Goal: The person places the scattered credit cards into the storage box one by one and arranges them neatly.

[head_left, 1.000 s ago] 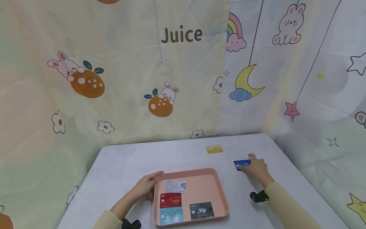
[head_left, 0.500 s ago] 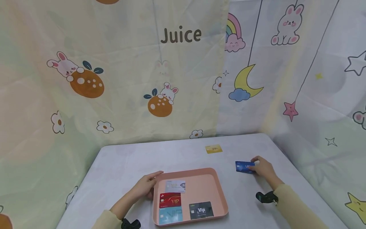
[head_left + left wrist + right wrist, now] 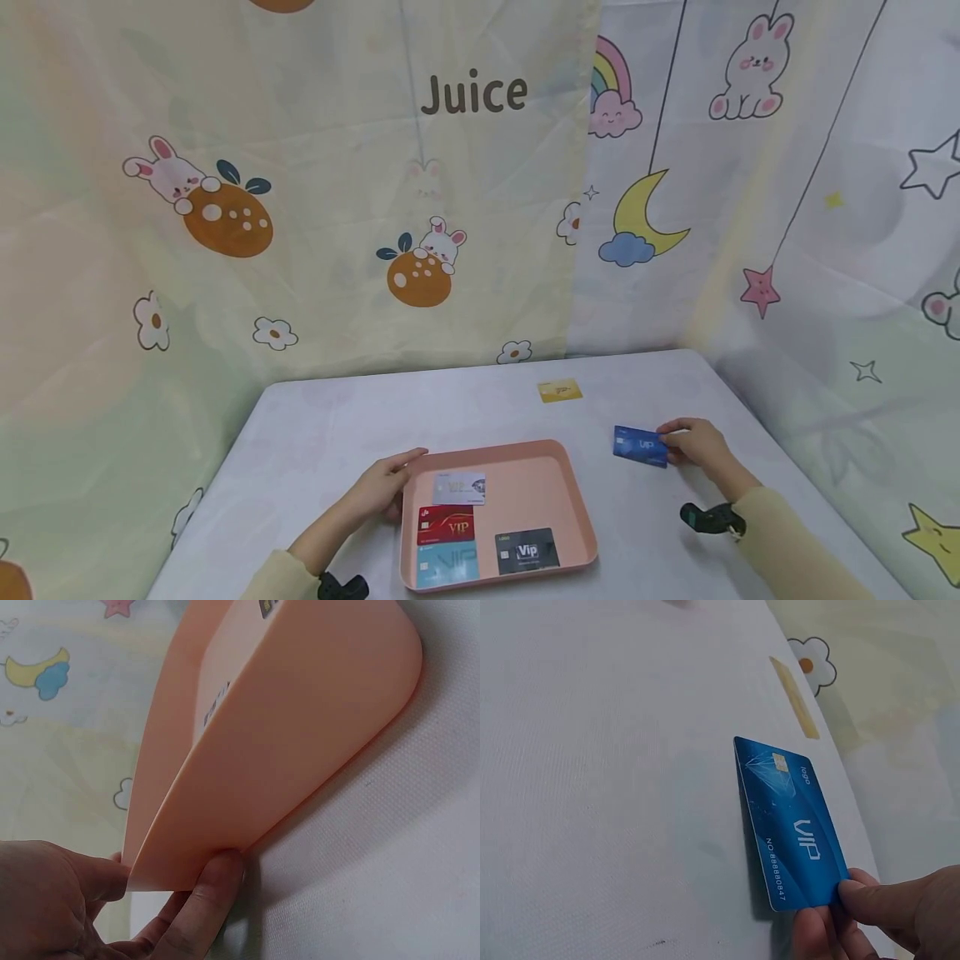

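My right hand (image 3: 697, 443) pinches one end of a blue VIP card (image 3: 639, 446), thumb on top and fingers beneath. In the right wrist view the blue card (image 3: 791, 825) is tilted, casting a shadow on the white table. My left hand (image 3: 384, 483) holds the far left corner of a pink tray (image 3: 528, 467). Seen from the left wrist, fingers (image 3: 214, 892) press the outside of the tray's wall. Inside the tray lie a silver card (image 3: 459, 488), a red card (image 3: 446, 524), a light blue card (image 3: 447, 564) and a dark grey card (image 3: 527, 551).
A yellow card (image 3: 559, 391) lies near the back edge of the white table (image 3: 360, 408). Printed curtains (image 3: 322, 167) stand behind the table and along its sides. Each wrist wears a black strap (image 3: 711, 518).
The blue card has come up into my right hand's pinch, and that hand has shifted right and slightly nearer. My left hand and the tray stay in place.
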Demonstrator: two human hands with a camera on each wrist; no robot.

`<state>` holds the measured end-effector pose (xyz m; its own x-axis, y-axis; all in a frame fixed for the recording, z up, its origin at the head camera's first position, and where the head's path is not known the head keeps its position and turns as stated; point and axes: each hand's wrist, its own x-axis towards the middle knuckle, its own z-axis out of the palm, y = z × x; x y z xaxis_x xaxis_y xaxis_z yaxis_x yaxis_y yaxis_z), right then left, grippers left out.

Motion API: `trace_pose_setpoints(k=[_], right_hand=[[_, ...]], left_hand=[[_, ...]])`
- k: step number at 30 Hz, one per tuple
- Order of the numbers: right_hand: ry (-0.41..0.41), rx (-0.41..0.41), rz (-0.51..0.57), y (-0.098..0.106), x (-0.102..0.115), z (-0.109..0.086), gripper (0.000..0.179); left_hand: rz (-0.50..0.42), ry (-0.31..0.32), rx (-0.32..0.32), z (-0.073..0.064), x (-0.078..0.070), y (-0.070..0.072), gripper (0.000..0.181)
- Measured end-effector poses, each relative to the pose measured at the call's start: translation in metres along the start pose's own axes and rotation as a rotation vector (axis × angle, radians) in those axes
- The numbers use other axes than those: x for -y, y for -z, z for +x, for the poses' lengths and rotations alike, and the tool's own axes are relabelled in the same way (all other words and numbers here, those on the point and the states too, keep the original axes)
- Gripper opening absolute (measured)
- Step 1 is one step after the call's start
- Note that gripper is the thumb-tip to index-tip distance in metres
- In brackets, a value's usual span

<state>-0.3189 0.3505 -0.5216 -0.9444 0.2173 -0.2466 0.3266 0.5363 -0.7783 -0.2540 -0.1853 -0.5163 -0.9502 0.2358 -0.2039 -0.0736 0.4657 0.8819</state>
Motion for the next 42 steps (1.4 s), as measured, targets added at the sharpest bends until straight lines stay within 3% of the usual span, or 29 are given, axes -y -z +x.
trace_pose_setpoints(k=[10,27,42], right_hand=[[-0.040,0.101,0.144,0.002,0.006,-0.008,0.033],[0.027,0.170,0.201,-0.010,0.035,-0.026,0.039],[0.073,0.196,0.178,-0.024,0.061,-0.044,0.037]], left_hand=[[0.001,0.003,-0.004,0.001,0.000,0.000,0.047],[-0.011,-0.002,0.004,0.001,0.001,-0.001,0.046],[-0.005,-0.004,0.015,0.002,0.002,0.000,0.047]])
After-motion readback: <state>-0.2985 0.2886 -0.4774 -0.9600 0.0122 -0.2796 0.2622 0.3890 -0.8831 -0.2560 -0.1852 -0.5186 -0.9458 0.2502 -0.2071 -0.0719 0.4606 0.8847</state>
